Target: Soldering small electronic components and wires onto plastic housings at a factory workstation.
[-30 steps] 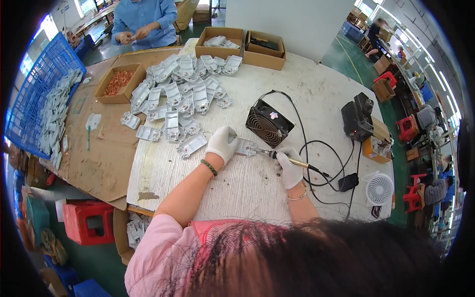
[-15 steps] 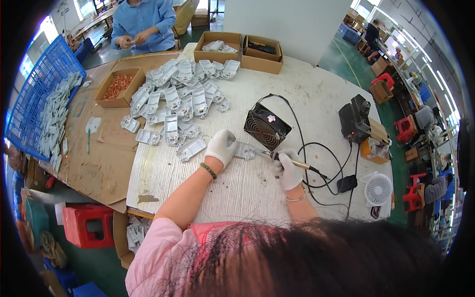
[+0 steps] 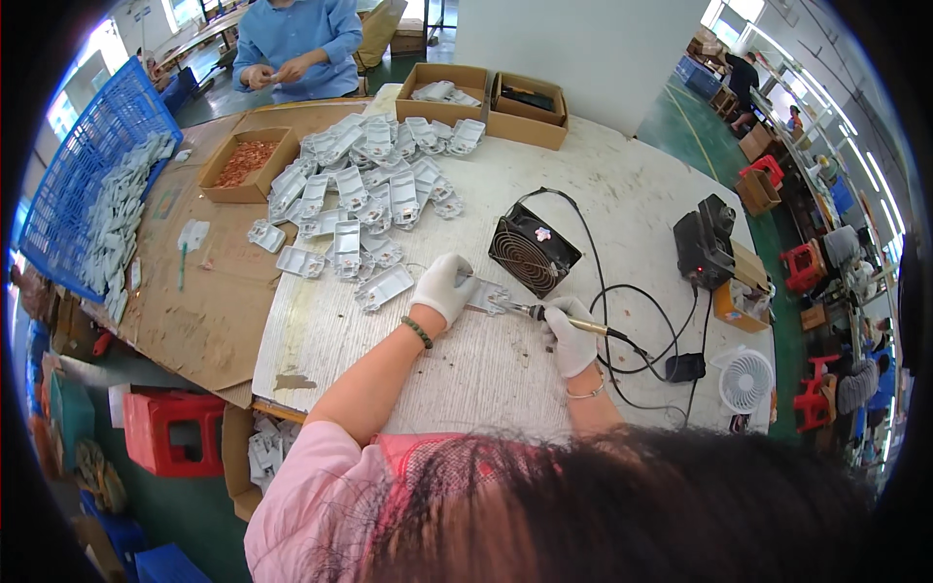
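Note:
My left hand (image 3: 447, 291), in a white glove, is closed on the left end of a small pale-grey plastic housing (image 3: 484, 297) on the table. My right hand (image 3: 571, 340), also gloved, grips a soldering iron (image 3: 589, 326) with a light handle. The iron's tip points left and meets the housing's right end; whether it touches a contact is too small to tell. Just left of my left hand lies another housing (image 3: 384, 288), beside a large heap of the same housings (image 3: 355, 189). Beyond my hands stands a black fan with a round grille (image 3: 530, 255).
A black soldering station (image 3: 704, 255) stands at the right, its cable looping near my right hand. A small white fan (image 3: 745, 379) is at the right edge. Further left are a box of copper-coloured parts (image 3: 245, 165) and a blue crate (image 3: 83, 185). A person in blue (image 3: 296, 44) works opposite.
The whole view has shifted slightly. The soldering iron's tip has moved a little along the housing's right end; both hands keep their grips.

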`<state>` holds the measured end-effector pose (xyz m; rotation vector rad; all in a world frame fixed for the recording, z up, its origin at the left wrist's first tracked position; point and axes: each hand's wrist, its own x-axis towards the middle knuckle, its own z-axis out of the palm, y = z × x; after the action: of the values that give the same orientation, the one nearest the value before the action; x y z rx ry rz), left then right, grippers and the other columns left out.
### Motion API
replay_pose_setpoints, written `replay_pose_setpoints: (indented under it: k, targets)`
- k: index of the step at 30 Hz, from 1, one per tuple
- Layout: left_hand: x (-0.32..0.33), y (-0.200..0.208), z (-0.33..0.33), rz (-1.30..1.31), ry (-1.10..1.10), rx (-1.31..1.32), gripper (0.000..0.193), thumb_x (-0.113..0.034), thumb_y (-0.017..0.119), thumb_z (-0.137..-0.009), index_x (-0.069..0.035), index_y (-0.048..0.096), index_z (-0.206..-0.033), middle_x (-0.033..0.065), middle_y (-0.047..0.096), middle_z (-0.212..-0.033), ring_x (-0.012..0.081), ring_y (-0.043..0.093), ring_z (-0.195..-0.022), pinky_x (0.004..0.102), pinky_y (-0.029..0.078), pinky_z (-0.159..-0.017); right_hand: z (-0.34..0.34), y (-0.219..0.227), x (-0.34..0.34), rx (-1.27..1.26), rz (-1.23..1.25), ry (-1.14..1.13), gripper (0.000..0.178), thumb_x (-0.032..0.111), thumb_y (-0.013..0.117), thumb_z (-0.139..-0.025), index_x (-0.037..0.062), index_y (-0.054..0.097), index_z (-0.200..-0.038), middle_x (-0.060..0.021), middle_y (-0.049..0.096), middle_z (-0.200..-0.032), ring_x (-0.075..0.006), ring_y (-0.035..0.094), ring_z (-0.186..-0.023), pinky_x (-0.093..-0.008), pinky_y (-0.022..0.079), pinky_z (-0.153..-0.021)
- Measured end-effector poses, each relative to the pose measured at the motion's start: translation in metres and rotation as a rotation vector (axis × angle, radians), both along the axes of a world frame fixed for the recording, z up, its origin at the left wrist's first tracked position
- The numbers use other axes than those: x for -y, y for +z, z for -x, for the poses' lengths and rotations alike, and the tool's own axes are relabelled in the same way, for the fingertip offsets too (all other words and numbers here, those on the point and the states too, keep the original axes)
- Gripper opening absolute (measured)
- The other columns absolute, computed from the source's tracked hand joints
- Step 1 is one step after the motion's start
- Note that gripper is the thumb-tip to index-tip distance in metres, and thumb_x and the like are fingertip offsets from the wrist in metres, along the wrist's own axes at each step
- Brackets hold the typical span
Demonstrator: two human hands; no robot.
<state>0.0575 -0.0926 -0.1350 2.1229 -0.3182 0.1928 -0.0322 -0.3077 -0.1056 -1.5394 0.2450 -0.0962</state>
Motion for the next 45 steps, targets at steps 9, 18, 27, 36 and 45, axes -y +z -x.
replay_pose_setpoints:
  k: [9, 18, 27, 36, 45]
  targets:
    - [0.001, 0.002, 0.006, -0.026, -0.016, 0.071, 0.020, -0.018, 0.069, -0.077, -0.004, 0.060, -0.089, 0.0139, 0.061, -0.090, 0.0293, 0.061, -0.080, 0.0365, 0.050, -0.073, 0.002, 0.000, 0.002, 0.065, -0.038, -0.017, 0.016, 0.021, 0.056, -0.090, 0.0046, 0.057, -0.089, 0.0000, 0.053, -0.064, -0.0041, 0.044, -0.048, -0.0189, 0.036, -0.043]
    - [-0.067, 0.036, -0.018, -0.271, 0.480, 0.285, 0.043, -0.033, 0.072, -0.074, -0.016, 0.061, -0.112, 0.0149, 0.047, -0.132, 0.0362, 0.039, -0.127, 0.0507, 0.028, -0.105, -0.002, -0.019, 0.010, 0.165, -0.318, -0.022, 0.015, 0.017, 0.047, -0.094, 0.0063, 0.052, -0.086, 0.0008, 0.050, -0.063, -0.0037, 0.040, -0.047, -0.0181, 0.030, -0.042]
    - [-0.128, 0.027, -0.031, -0.577, 0.783, -0.338, 0.069, -0.056, 0.054, -0.083, -0.025, 0.038, -0.143, 0.0191, 0.027, -0.151, 0.0346, 0.015, -0.143, 0.0616, 0.009, -0.110, -0.003, -0.014, 0.009, 0.142, -0.344, -0.028, 0.016, 0.021, 0.050, -0.093, 0.0070, 0.053, -0.086, 0.0011, 0.050, -0.062, -0.0037, 0.041, -0.047, -0.0171, 0.031, -0.042]
    - [-0.114, 0.026, -0.030, -0.642, 0.669, -0.175, 0.040, -0.044, 0.056, -0.084, -0.024, 0.063, -0.117, 0.0053, 0.066, -0.110, 0.0268, 0.056, -0.109, 0.0567, 0.031, -0.099, -0.004, -0.019, 0.011, 0.170, -0.348, -0.015, 0.016, 0.019, 0.050, -0.093, 0.0057, 0.052, -0.084, 0.0003, 0.050, -0.062, -0.0045, 0.041, -0.046, -0.0184, 0.030, -0.041]
    - [-0.098, 0.038, -0.022, -0.205, 0.586, 0.146, 0.032, -0.016, 0.058, -0.082, -0.016, 0.063, -0.114, 0.0116, 0.067, -0.099, 0.0291, 0.058, -0.099, 0.0387, 0.044, -0.085, -0.002, -0.014, 0.013, 0.145, -0.339, -0.008, 0.016, 0.020, 0.048, -0.094, 0.0053, 0.053, -0.087, 0.0003, 0.050, -0.063, -0.0043, 0.041, -0.047, -0.0183, 0.032, -0.042]
